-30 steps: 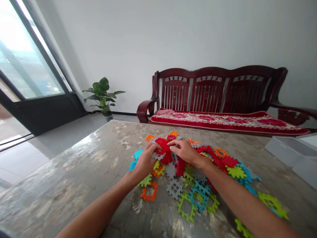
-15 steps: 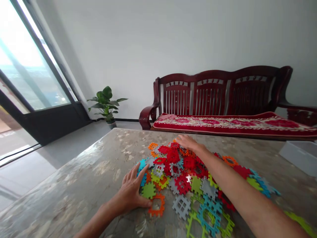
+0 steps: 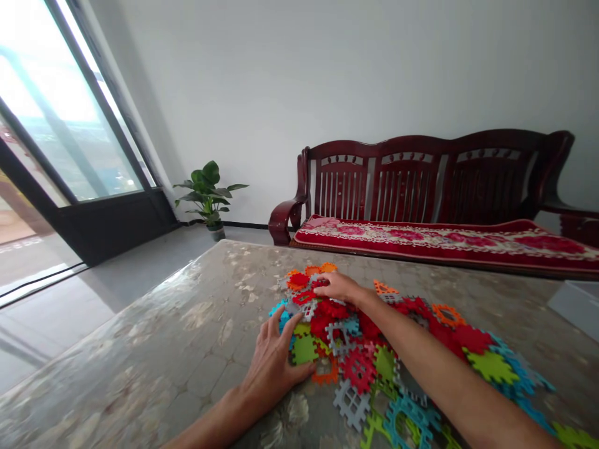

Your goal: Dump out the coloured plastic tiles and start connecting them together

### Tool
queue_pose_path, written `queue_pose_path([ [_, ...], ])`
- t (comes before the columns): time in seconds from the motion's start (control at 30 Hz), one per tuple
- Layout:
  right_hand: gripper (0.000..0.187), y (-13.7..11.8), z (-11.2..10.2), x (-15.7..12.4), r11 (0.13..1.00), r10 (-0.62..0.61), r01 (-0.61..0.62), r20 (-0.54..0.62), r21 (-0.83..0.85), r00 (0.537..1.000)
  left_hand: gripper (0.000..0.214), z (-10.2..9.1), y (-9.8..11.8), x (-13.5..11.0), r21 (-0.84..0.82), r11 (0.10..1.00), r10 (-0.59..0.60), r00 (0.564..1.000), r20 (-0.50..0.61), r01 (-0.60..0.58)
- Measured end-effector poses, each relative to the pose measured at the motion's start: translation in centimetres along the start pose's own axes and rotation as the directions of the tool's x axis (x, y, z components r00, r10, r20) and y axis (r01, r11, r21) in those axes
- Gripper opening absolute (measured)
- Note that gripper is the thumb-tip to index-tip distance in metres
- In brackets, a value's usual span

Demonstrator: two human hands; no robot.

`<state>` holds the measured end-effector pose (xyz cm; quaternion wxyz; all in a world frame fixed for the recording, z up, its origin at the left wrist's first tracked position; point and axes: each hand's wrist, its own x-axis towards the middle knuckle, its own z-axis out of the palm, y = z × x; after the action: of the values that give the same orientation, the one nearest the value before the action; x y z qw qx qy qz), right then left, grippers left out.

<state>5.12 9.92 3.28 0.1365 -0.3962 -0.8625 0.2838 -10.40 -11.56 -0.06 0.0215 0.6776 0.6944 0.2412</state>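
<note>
A heap of flat, notched interlocking tiles in red, grey, green, orange and blue lies on the table. My left hand (image 3: 281,352) curves round the heap's left edge, fingers and thumb spread apart. Its thumb tip meets an orange frame tile (image 3: 333,372), and a green tile (image 3: 304,349) lies between thumb and fingers. Across the far part of the heap reaches my right hand (image 3: 339,287), fingers stretched out over red tiles (image 3: 299,282). Under its palm the tiles are hidden. Closer to me are a grey window tile (image 3: 352,404) and a blue tile (image 3: 406,408).
The table (image 3: 196,368) has a patterned, shiny cover. At its right edge stands a translucent bin (image 3: 578,305). Beyond it is a dark wooden bench (image 3: 388,187) with a red floral cushion (image 3: 421,237). A potted plant (image 3: 208,190) stands on the floor by the glass door (image 3: 93,125).
My right hand has drawn back from the heap's far edge toward its middle, baring orange tiles there. My left hand has pressed in rightward against the heap. The view has shifted slightly.
</note>
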Motion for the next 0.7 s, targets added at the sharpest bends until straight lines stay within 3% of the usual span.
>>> queue_pose_path([
  [0.23,0.034,-2.4,0.8,-1.5,0.975,0.012,-0.016,0.019,0.223,1.0,0.056,0.2,1.7,1.6,-0.134,0.989,0.064,0.997,-0.045,-0.07],
  [0.43,0.021,-3.1,-2.1,-4.0,0.862,-0.116,0.027,0.145,0.507,0.983,0.023,-0.8,2.4,4.1,-0.225,0.965,0.105,0.983,-0.15,-0.137],
  [0.53,0.034,-1.3,-4.6,-4.8,0.868,-0.135,0.051,0.136,0.494,0.981,0.02,-2.0,2.5,6.2,-0.226,0.956,0.157,0.977,-0.146,-0.188],
  [0.63,0.045,2.3,-6.8,-5.4,0.915,-0.04,0.045,-0.021,0.4,0.999,0.019,-2.6,2.6,9.5,-0.138,0.978,0.147,0.987,-0.066,-0.155],
  [0.7,0.052,5.3,-7.9,-5.9,0.95,0.07,-0.025,-0.133,0.31,0.989,0.024,-2.2,2.8,12.2,-0.046,0.993,0.113,0.993,0.022,-0.111],
])
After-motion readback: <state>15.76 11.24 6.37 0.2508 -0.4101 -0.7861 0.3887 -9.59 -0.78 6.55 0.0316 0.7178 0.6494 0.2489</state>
